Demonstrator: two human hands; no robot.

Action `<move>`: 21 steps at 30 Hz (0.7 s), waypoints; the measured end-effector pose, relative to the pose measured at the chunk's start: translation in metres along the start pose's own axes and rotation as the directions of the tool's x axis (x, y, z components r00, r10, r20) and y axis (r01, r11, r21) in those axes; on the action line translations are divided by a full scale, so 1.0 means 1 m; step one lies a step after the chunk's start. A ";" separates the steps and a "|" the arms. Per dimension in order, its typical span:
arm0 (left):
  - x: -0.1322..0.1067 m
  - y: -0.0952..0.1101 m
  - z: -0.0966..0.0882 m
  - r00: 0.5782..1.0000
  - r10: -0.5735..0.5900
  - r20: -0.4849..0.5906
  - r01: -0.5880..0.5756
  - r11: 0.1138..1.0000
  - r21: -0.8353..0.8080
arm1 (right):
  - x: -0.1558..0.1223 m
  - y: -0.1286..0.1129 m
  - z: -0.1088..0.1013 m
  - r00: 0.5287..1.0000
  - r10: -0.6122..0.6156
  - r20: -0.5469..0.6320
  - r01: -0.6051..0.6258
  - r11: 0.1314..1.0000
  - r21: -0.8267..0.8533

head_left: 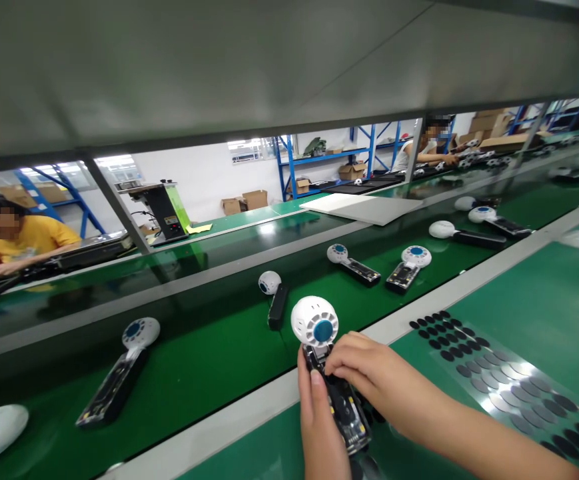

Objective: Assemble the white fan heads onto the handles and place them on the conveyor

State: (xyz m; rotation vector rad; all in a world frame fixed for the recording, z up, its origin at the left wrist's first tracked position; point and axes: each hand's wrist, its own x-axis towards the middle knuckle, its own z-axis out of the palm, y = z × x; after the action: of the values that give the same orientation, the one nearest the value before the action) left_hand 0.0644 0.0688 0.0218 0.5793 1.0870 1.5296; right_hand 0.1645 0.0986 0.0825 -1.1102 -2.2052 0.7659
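A handheld device with a round, vented white head (pixel 314 321), a blue disc on its face and an open black handle (pixel 352 417) showing electronic parts tilts up in front of me. My left hand (pixel 320 417) is closed around the handle from the left, thumb on its front. Just below the white head, my right hand (pixel 369 370) pinches at the top of the handle. Whatever lies between those fingertips is hidden. To the right of my forearm, a clear sheet carries rows of round black stickers (pixel 499 380).
Similar devices (pixel 119 373) lie spaced along the green conveyor belt (pixel 209 380). A pale rail (pixel 249 410) divides it from my green worktop (pixel 534 307). Overhead hangs a wide grey panel (pixel 219 67). Across the line, one person in a yellow top (pixel 49 233) and another farther right (pixel 419 150) work.
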 end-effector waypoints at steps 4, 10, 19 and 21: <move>0.001 0.001 -0.001 1.000 -0.014 0.002 0.014 1.000 0.027 | 0.000 -0.001 0.003 0.999 0.032 -0.031 -0.032 0.999 0.018; 0.002 -0.001 -0.001 0.998 -0.053 -0.021 0.053 0.998 -0.025 | 0.000 0.000 0.005 0.996 0.084 -0.023 -0.082 0.995 0.060; 0.000 0.002 -0.001 0.997 -0.081 -0.003 0.081 0.997 -0.017 | -0.004 -0.003 0.003 0.984 0.175 -0.024 -0.175 0.985 -0.007; -0.001 0.003 -0.001 0.995 -0.097 0.006 0.097 0.995 -0.010 | -0.004 -0.004 0.005 0.975 0.215 -0.060 -0.218 0.975 -0.048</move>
State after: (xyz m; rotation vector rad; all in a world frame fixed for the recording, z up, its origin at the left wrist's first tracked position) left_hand 0.0621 0.0679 0.0235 0.5165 1.0871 1.4481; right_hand 0.1610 0.0925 0.0813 -1.3997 -2.0927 0.7595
